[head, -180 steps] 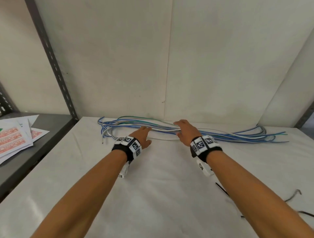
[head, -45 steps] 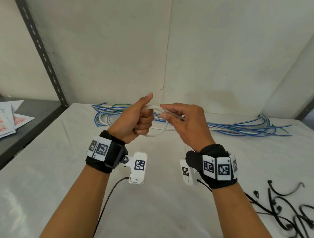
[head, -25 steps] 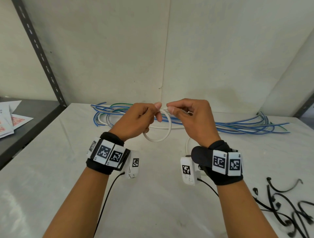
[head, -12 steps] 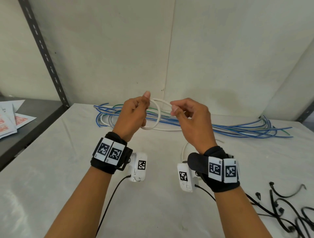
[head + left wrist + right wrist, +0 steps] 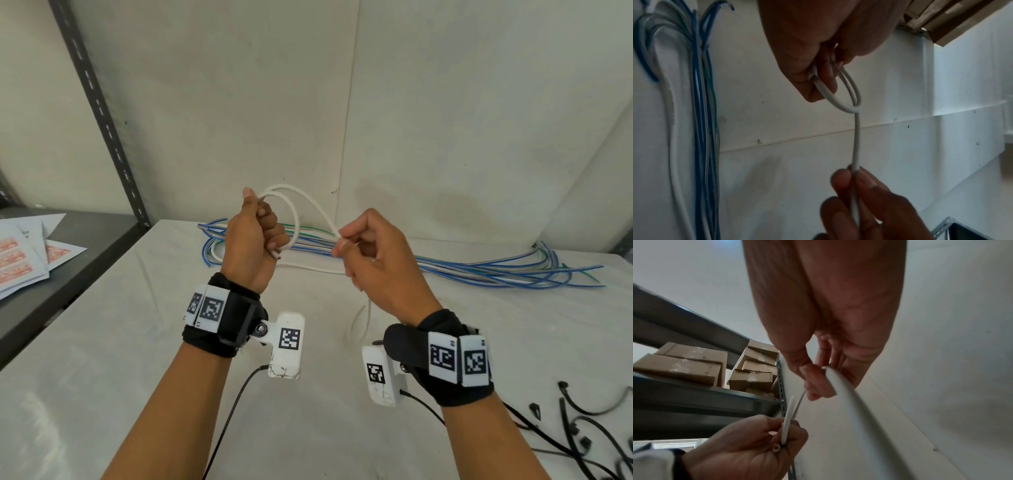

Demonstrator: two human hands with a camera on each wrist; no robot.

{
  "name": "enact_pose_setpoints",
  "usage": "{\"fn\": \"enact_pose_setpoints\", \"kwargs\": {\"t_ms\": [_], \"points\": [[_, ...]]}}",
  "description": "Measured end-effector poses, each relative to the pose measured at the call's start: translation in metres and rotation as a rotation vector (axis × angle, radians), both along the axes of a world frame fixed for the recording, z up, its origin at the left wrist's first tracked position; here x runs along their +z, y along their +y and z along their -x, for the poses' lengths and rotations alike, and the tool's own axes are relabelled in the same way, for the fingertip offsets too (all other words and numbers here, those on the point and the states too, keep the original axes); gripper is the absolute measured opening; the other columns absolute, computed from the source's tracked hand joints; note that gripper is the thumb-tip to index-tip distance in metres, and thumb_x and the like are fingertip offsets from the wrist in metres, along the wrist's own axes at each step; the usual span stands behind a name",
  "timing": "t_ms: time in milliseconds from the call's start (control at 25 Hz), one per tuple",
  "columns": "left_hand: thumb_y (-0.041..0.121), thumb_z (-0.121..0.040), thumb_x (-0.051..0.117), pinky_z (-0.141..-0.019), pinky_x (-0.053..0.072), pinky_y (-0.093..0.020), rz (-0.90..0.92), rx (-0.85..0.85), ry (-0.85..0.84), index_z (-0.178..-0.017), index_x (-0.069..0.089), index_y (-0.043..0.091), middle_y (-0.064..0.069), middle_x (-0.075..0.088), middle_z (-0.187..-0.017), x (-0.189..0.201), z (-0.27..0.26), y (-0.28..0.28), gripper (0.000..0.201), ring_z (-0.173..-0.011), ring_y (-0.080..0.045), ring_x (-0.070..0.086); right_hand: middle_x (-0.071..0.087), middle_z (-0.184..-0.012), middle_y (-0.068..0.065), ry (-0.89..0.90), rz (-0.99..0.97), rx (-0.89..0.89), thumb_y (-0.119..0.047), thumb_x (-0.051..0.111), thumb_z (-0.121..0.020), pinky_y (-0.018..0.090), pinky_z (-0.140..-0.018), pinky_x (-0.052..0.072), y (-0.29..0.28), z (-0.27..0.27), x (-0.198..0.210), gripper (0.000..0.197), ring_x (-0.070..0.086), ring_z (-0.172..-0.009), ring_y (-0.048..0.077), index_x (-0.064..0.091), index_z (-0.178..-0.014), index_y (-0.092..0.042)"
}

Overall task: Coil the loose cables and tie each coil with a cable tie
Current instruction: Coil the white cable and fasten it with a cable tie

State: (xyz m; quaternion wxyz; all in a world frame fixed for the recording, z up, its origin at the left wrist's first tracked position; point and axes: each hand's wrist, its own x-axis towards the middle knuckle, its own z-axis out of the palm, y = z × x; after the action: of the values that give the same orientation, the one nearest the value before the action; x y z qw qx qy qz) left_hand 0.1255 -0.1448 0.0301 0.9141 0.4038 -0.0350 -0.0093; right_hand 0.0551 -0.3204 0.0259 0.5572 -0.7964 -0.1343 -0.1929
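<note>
Both hands are raised above the white worktop [image 5: 102,342], working one white cable [image 5: 310,205]. The left hand [image 5: 251,243] has its grip curled round two small loops of the cable, thumb on top; in the left wrist view the loops stick out below the closed fingers [image 5: 826,78]. From the loops the cable runs right to the right hand [image 5: 373,260], whose grip pinches it between thumb and forefinger, the other fingers curled in. The rest of the white cable drops from that hand to the worktop between the wrists.

Behind the hands, along the far edge of the worktop by the wall, lies a bundle of loose cables [image 5: 479,270], mostly blue with some white and green, stretched left to right. Black cable ties [image 5: 589,431] lie scattered at the near right corner. On the left stands a dark metal shelf [image 5: 85,240] with printed sheets [image 5: 24,253] on it.
</note>
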Motion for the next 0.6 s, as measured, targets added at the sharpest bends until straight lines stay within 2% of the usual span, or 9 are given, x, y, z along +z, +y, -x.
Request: {"fn": "enact_pose_setpoints", "kwargs": {"t_ms": [80,120,240,280,360,440,520,600], "points": [[0.044,-0.108,0.034,-0.039,0.022,-0.018,0.063,-0.021,0.016,-0.068,0.035,0.018,0.008,0.022,-0.052,-0.001,0.0,0.0,0.048,-0.039,-0.006,0.019,0.07,-0.081,0.01,0.024,0.057,0.062,-0.006,0.062,-0.095,0.025,-0.053,0.046,0.005,0.001,-0.002,0.007,0.057,-0.06,0.02,0.056,-0.091,-0.007],[0.043,-0.108,0.034,-0.039,0.023,-0.018,0.089,-0.031,0.015,-0.068,0.036,0.017,0.008,0.024,-0.051,-0.001,0.0,-0.001,0.047,-0.039,-0.006,0.02,0.07,-0.079,0.007,0.005,0.136,0.047,-0.008,0.063,-0.095,0.028,-0.057,0.048,0.007,0.001,-0.004,0.006,0.059,-0.062,0.02,0.057,-0.091,-0.009],[0.034,-0.108,0.035,-0.044,0.027,-0.019,0.194,-0.065,0.01,-0.07,0.041,0.015,0.007,0.026,-0.053,0.001,0.002,-0.005,0.043,-0.043,-0.007,0.022,0.068,-0.077,-0.004,-0.058,0.355,-0.068,-0.015,0.063,-0.096,0.028,-0.068,0.049,0.011,0.0,-0.01,0.002,0.058,-0.065,0.006,0.065,-0.097,-0.016],[0.029,-0.107,0.035,-0.045,0.03,-0.02,0.229,-0.061,0.003,-0.071,0.042,0.015,0.006,0.026,-0.055,0.001,0.002,-0.004,0.04,-0.044,-0.008,0.023,0.068,-0.076,-0.006,-0.061,0.377,-0.091,-0.016,0.063,-0.097,0.025,-0.069,0.048,0.01,-0.002,-0.012,0.008,0.058,-0.065,0.002,0.067,-0.103,-0.019],[0.022,-0.106,0.035,-0.048,0.033,-0.022,0.289,-0.014,-0.011,-0.072,0.042,0.014,0.005,0.027,-0.056,0.0,-0.004,0.005,0.035,-0.045,-0.009,0.025,0.068,-0.073,-0.011,-0.05,0.374,-0.1,-0.013,0.06,-0.098,0.014,-0.066,0.043,0.003,-0.005,-0.013,0.025,0.058,-0.065,-0.004,0.069,-0.118,-0.024],[0.017,-0.106,0.034,-0.046,0.033,-0.022,0.356,0.06,0.01,-0.071,0.041,0.014,0.005,0.028,-0.054,-0.002,-0.012,0.021,0.035,-0.044,-0.01,0.025,0.066,-0.068,-0.011,-0.068,0.326,-0.14,-0.011,0.058,-0.099,0.008,-0.062,0.039,-0.007,-0.009,-0.011,0.032,0.059,-0.062,-0.004,0.069,-0.124,-0.027],[0.012,-0.104,0.034,-0.043,0.033,-0.021,0.421,0.125,0.066,-0.069,0.039,0.014,0.005,0.027,-0.051,-0.004,-0.019,0.037,0.036,-0.042,-0.01,0.025,0.066,-0.066,-0.009,-0.115,0.197,-0.229,-0.018,0.062,-0.099,0.012,-0.061,0.043,-0.016,-0.012,-0.008,0.022,0.061,-0.062,0.001,0.07,-0.118,-0.025],[0.01,-0.104,0.033,-0.041,0.032,-0.02,0.445,0.166,0.085,-0.068,0.037,0.013,0.005,0.026,-0.049,-0.005,-0.021,0.042,0.036,-0.039,-0.009,0.025,0.067,-0.068,-0.009,-0.169,0.15,-0.304,-0.023,0.066,-0.097,0.022,-0.063,0.05,-0.019,-0.012,-0.008,0.008,0.064,-0.066,0.006,0.071,-0.103,-0.022]]}}
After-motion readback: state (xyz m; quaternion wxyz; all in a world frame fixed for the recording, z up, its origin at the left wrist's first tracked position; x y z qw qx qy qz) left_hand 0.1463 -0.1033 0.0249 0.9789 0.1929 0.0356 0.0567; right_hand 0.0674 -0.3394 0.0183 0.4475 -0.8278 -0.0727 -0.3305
